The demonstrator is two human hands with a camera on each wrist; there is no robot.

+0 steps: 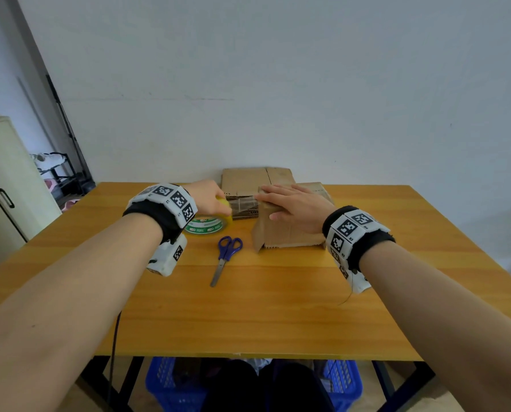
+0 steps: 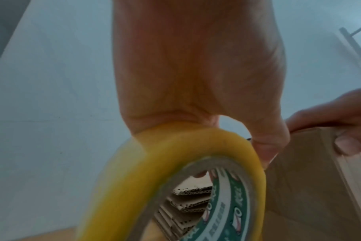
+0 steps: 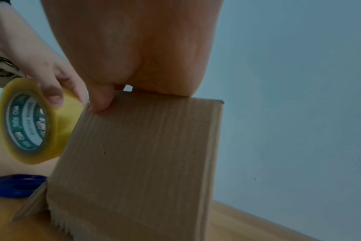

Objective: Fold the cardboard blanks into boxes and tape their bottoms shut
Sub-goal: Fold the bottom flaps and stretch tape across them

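folded cardboard box [image 1: 290, 224] upright on the bench [image 1: 248, 307], right hand [image 1: 295, 209] flat with straight fingers pressing its top, left hand [image 1: 209, 197] just left of it gripping a yellow tape roll [image 1: 209, 226], clear tape strip [image 1: 243, 201] stretched to the box, flat cardboard blanks [image 1: 257, 178] behind

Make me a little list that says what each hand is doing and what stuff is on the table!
left hand: grips the roll of yellowish packing tape, held up beside the box
right hand: lies flat on top of the folded cardboard box, fingers straight
scissors: blue handles, lying on the wooden table, untouched
flat cardboard blanks: stacked behind the box
under the table: a blue basket
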